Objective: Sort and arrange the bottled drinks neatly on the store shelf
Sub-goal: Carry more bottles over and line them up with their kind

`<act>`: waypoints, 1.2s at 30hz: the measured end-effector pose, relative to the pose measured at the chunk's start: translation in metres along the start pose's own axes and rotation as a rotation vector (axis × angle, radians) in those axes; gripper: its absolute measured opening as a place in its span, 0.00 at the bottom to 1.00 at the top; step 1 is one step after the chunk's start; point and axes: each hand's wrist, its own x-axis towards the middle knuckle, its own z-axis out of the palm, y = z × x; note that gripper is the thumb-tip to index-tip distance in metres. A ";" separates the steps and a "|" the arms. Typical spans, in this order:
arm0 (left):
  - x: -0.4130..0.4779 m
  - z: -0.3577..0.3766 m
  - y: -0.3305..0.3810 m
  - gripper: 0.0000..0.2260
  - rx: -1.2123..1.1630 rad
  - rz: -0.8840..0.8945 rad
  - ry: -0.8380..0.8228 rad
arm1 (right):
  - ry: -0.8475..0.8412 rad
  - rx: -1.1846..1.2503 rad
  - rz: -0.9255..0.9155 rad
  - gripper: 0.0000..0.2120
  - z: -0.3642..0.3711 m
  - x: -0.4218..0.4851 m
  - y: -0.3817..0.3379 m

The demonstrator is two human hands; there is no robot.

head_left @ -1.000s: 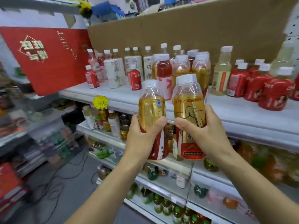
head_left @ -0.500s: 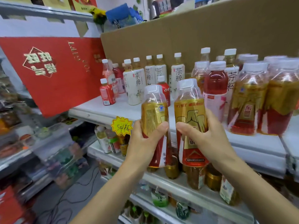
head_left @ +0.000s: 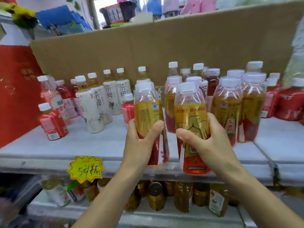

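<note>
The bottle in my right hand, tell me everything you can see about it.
The bottle is clear plastic with a white cap under a clear shrink seal, and holds amber drink. A gold wrap label turns red toward the base. It is held nearly upright in front of the shelf edge, not visibly set down. The right hand grips its middle, thumb across the front, fingers round the side. A similar bottle in the left hand is close beside it.

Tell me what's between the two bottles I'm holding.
Only a narrow gap, head view; left bottle and right bottle don't touch. A shelved bottle shows behind.
</note>
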 end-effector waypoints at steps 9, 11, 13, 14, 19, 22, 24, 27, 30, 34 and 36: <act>0.048 0.029 -0.026 0.30 0.017 0.045 -0.195 | 0.340 -0.162 -0.076 0.30 -0.007 0.010 0.009; 0.056 0.030 -0.030 0.30 0.023 0.037 -0.215 | 0.355 -0.214 -0.095 0.32 -0.001 0.012 0.016; 0.063 0.030 -0.032 0.30 0.031 0.047 -0.238 | 0.367 -0.240 -0.115 0.34 0.006 0.013 0.026; 0.066 0.029 -0.034 0.30 0.038 0.053 -0.251 | 0.371 -0.231 -0.116 0.35 0.009 0.013 0.029; 0.074 0.026 -0.040 0.30 0.067 0.078 -0.279 | 0.408 -0.253 -0.072 0.37 0.018 0.013 0.039; 0.079 0.024 -0.045 0.34 0.100 0.082 -0.294 | 0.483 -0.341 -0.027 0.40 0.021 0.015 0.041; 0.079 0.022 -0.042 0.38 0.161 0.109 -0.274 | 0.561 -0.542 0.001 0.41 0.020 0.016 0.038; 0.075 0.023 -0.019 0.40 0.318 0.369 -0.111 | 0.584 -0.667 0.027 0.40 0.016 0.015 0.032; 0.084 0.031 0.019 0.30 0.418 0.770 -0.051 | 0.548 -0.664 0.032 0.39 0.011 0.014 0.032; 0.113 0.051 0.067 0.23 0.683 0.896 -0.262 | 0.551 -0.711 0.009 0.36 0.007 0.016 0.031; 0.123 0.060 0.086 0.22 0.872 0.781 -0.434 | 0.563 -0.708 0.004 0.35 0.004 0.016 0.031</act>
